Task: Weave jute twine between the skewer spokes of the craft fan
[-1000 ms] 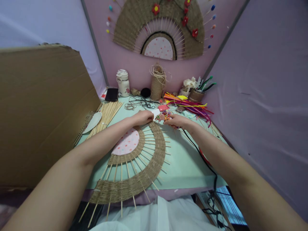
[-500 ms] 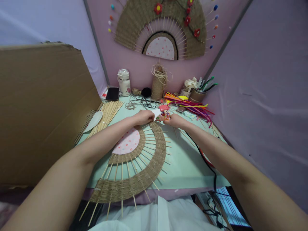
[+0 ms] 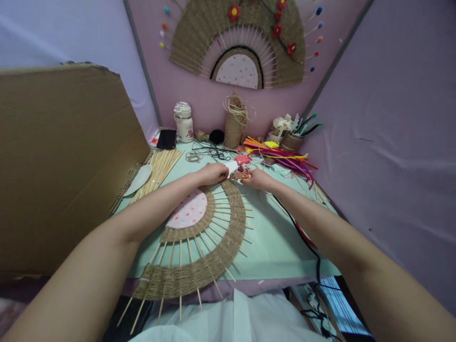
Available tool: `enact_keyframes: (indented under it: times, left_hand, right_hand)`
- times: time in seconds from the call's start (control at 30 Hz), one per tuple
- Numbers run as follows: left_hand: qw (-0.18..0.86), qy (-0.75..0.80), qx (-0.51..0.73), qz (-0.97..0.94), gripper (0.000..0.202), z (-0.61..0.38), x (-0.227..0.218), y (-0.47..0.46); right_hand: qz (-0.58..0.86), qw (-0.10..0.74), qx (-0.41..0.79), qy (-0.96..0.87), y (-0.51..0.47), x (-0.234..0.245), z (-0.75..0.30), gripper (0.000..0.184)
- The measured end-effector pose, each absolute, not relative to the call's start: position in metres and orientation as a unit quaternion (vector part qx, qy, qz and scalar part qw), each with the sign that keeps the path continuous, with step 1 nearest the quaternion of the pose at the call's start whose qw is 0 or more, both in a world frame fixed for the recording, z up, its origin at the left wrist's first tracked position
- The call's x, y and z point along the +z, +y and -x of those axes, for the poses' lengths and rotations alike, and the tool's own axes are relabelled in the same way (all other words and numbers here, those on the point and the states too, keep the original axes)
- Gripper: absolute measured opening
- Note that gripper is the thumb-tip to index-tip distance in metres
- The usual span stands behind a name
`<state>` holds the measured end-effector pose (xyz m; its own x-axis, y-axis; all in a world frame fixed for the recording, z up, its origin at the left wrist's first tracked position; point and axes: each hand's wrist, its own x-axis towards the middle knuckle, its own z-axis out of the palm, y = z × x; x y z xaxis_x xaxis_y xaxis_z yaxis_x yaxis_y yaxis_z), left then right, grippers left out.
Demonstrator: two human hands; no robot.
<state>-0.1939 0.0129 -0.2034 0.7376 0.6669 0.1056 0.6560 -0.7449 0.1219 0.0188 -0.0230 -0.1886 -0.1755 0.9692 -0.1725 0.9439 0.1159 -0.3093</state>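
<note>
Both arms were stretched out over the woven fan (image 3: 213, 259), which lay flat on the mint table (image 3: 281, 242) with its nearest sticks poking past the table's near edge. The left hand (image 3: 213, 173) sat at the fan's far rim, fingers folded in, a loose fist. It was hard against the end of a white tool (image 3: 232, 166) with a pink part, but whether it actually gripped that tool could not be told. The right hand (image 3: 258, 179) was just off the fan's far right corner, knuckles up, fingers curled down. Its fingertips met a small cluster of colourful beads (image 3: 242, 172), and the grip itself was hidden!

That bead cluster lay just beyond the fan's far rim, squeezed between the two hands, with the white tool touching it from behind. A black cord (image 3: 305, 239) ran from under the right wrist along the fan's right side and off the table.

Inside the fan's inner arc sat a pink dotted half-disc (image 3: 187, 211). Left of the fan lay a bundle of bamboo skewers (image 3: 160, 167), a white plate (image 3: 137, 180) and a big cardboard sheet (image 3: 64, 166). Beyond the fan stood a white bottle (image 3: 183, 122), a dark phone (image 3: 166, 139) and a twine spool (image 3: 234, 124). Bright pipe cleaners (image 3: 281, 156) lay beyond its right side. High above the fan, on the pink wall, hung a finished fan (image 3: 199, 38) with red flowers.
</note>
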Motion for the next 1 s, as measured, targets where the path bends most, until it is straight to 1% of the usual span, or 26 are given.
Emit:
enact_keyframes:
  times: [0.5,1.0]
  left_hand:
    - [0.035,0.361,0.065,-0.93,0.022,0.1935,-0.203,0.0132]
    - [0.042,0.358,0.078,-0.93,0.021,0.1938,-0.2045,0.013]
  right_hand:
    - [0.645,0.029,0.164,-0.746,-0.0241,-0.1886,-0.0185,0.033]
    - [0.633,0.051,0.167,-0.754,-0.0213,-0.1938,-0.0224,0.03]
